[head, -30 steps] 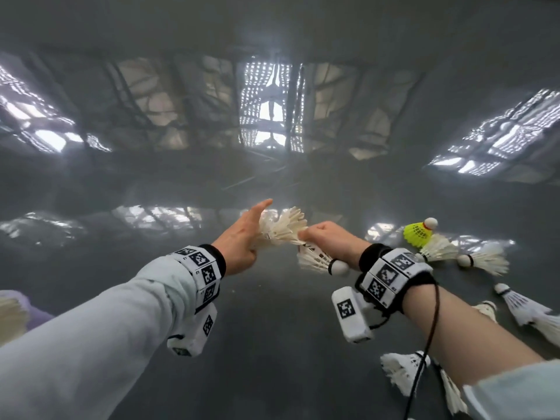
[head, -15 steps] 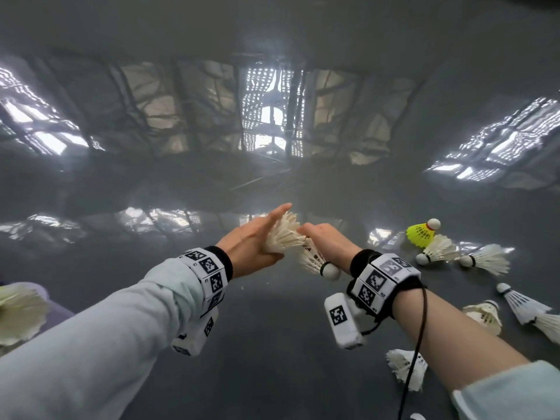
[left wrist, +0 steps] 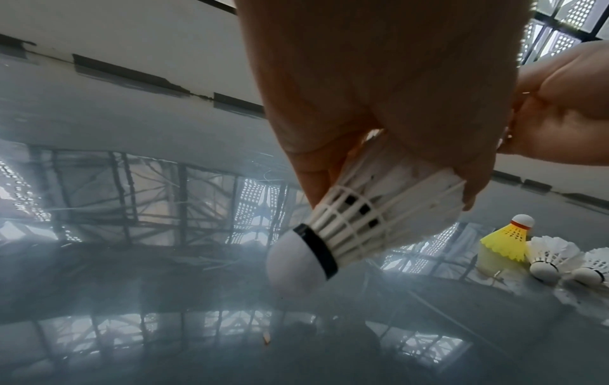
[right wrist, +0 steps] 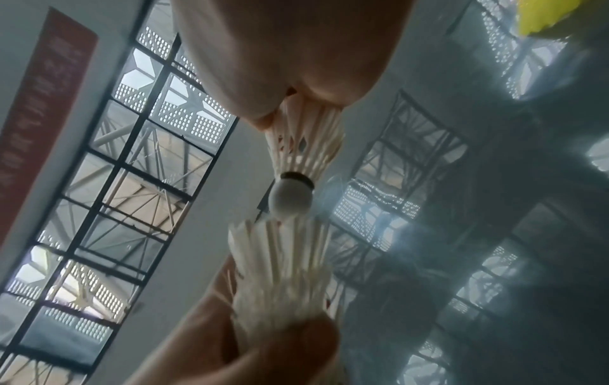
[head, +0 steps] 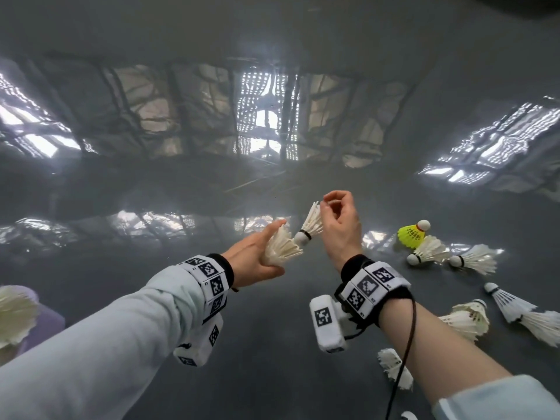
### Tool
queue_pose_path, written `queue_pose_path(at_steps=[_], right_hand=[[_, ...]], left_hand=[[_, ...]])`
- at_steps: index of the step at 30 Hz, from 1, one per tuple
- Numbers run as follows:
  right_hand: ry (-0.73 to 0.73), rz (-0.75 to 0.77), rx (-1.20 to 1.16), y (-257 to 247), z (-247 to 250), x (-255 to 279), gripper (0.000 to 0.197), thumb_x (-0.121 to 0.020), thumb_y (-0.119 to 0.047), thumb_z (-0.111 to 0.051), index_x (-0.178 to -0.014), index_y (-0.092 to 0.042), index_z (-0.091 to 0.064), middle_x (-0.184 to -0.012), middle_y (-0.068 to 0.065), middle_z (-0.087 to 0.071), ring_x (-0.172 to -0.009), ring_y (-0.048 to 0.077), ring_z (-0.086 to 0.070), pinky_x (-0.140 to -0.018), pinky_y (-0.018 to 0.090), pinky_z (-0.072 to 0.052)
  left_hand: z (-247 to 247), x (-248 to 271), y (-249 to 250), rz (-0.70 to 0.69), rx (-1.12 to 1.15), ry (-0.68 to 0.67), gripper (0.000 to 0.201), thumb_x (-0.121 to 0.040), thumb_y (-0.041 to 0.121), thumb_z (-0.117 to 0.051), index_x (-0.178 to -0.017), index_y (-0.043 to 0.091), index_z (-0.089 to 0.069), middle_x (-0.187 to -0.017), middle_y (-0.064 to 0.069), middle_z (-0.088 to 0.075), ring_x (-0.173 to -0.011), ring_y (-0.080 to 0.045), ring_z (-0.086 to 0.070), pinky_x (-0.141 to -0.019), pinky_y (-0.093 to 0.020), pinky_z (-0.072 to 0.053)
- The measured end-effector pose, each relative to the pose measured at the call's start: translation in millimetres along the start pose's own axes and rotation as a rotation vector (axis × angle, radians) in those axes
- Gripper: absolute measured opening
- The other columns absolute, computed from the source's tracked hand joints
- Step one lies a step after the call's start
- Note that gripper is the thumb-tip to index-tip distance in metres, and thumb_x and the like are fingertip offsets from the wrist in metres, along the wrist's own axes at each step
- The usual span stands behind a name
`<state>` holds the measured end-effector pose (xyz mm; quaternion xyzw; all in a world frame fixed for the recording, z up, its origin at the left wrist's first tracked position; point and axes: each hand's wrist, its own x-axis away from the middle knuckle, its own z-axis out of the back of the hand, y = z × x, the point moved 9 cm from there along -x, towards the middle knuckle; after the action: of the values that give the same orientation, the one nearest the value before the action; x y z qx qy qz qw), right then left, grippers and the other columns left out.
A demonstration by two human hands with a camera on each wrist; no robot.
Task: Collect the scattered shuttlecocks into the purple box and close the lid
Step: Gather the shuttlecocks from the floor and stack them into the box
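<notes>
In the head view my left hand grips a white shuttlecock round its feather skirt, open end up. My right hand pinches a second white shuttlecock by its feather tips, cork down, just above the first one's skirt. The left wrist view shows my fingers curled round the held shuttlecock. In the right wrist view the pinched shuttlecock hangs with its cork touching the rim of the lower shuttlecock. The purple box shows at the far left edge with a shuttlecock in it.
Loose shuttlecocks lie on the glossy grey floor to the right: a yellow one, white ones beside it, and others nearer me. A black cable hangs from my right wrist.
My right hand has risen and turned its shuttlecock cork down over the one in my left hand. My left fingers have curled round their shuttlecock.
</notes>
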<state>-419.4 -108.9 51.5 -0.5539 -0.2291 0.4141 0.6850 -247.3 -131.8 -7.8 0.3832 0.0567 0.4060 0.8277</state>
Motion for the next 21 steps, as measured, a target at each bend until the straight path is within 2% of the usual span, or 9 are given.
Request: queue_pose_path(at_steps=[4, 6, 8, 10, 12, 15, 17, 18, 21], right_hand=[[-0.112, 0.050, -0.004, 1, -25, 21, 0.007, -0.091, -0.012, -0.058, -0.094, -0.016, -0.054, -0.078, -0.005, -0.057, -0.066, 0.001, -0.055, -0.061, 0.017, -0.047], [-0.171, 0.027, -0.024, 5, -37, 32, 0.007, -0.090, -0.011, -0.058, -0.094, -0.016, -0.054, -0.078, -0.005, -0.056, -0.064, -0.005, -0.053, -0.060, 0.015, -0.046], [-0.196, -0.014, -0.054, 10, -42, 39, 0.009, -0.090, -0.011, -0.058, -0.094, -0.017, -0.053, -0.078, -0.007, -0.055, -0.063, -0.006, -0.052, -0.059, 0.014, -0.046], [-0.187, -0.054, -0.069, 13, -39, 40, 0.011, -0.090, -0.010, -0.058, -0.094, -0.018, -0.052, -0.077, -0.007, -0.053, -0.062, -0.004, -0.052, -0.058, 0.012, -0.044], [-0.176, -0.100, -0.091, 17, -35, 39, 0.013, -0.089, -0.008, -0.057, -0.094, -0.019, -0.051, -0.075, -0.006, -0.052, -0.062, 0.001, -0.051, -0.058, 0.012, -0.044], [-0.193, -0.209, -0.120, 28, -29, 38, 0.013, -0.089, -0.009, -0.056, -0.093, -0.020, -0.053, -0.075, -0.004, -0.053, -0.065, 0.005, -0.052, -0.061, 0.015, -0.043], [-0.185, -0.249, -0.055, 42, -12, 30, 0.004, -0.091, -0.019, -0.056, -0.095, -0.019, -0.055, -0.082, -0.004, -0.058, -0.073, 0.007, -0.055, -0.069, 0.017, -0.045], [-0.150, -0.232, 0.026, 49, 3, 22, 0.007, -0.090, -0.021, -0.057, -0.096, -0.017, -0.056, -0.088, -0.002, -0.059, -0.079, 0.010, -0.056, -0.076, 0.021, -0.046], [0.035, -0.163, 0.413, 73, 73, -9, 0.022, -0.081, -0.007, -0.060, -0.103, -0.010, -0.060, -0.107, 0.011, -0.056, -0.101, 0.025, -0.053, -0.097, 0.035, -0.040]], left_hand=[[-6, 1, 2, -0.018, 0.034, 0.000, 0.099, -0.075, 0.037, -0.076, -0.148, 0.038, -0.008, -0.119, -0.002, -0.056, -0.091, -0.015, -0.059, -0.078, -0.025, -0.048], [-7, 3, 5, -0.022, 0.034, 0.005, 0.107, -0.074, 0.042, -0.075, -0.148, 0.039, 0.002, -0.129, -0.004, -0.054, -0.096, -0.016, -0.061, -0.083, -0.030, -0.053], [-10, 7, 9, -0.034, 0.001, 0.002, 0.115, -0.075, 0.044, -0.074, -0.147, 0.043, 0.016, -0.136, -0.005, -0.049, -0.103, -0.018, -0.061, -0.089, -0.030, -0.051], [-12, 8, 14, -0.038, -0.026, 0.003, 0.114, -0.078, 0.042, -0.072, -0.143, 0.048, 0.022, -0.132, -0.008, -0.053, -0.099, -0.019, -0.061, -0.087, -0.030, -0.050], [-13, 7, 16, -0.039, -0.049, 0.000, 0.107, -0.079, 0.039, -0.070, -0.144, 0.050, 0.015, -0.121, -0.007, -0.058, -0.090, -0.019, -0.062, -0.082, -0.031, -0.052], [-17, -1, 18, -0.030, -0.110, -0.039, 0.096, -0.080, 0.035, -0.067, -0.147, 0.045, 0.001, -0.109, -0.004, -0.061, -0.081, -0.018, -0.059, -0.075, -0.028, -0.050], [-22, -9, 21, -0.029, -0.139, -0.069, 0.095, -0.079, 0.035, -0.066, -0.146, 0.045, 0.001, -0.106, -0.005, -0.062, -0.079, -0.019, -0.059, -0.075, -0.029, -0.049], [-24, -13, 23, -0.022, -0.141, -0.074, 0.095, -0.079, 0.035, -0.065, -0.145, 0.046, 0.002, -0.105, -0.005, -0.062, -0.079, -0.020, -0.059, -0.076, -0.030, -0.050], [-23, -22, 24, 0.011, -0.109, -0.054, 0.095, -0.080, 0.035, -0.065, -0.146, 0.045, 0.002, -0.100, -0.004, -0.062, -0.078, -0.021, -0.060, -0.073, -0.029, -0.048]])
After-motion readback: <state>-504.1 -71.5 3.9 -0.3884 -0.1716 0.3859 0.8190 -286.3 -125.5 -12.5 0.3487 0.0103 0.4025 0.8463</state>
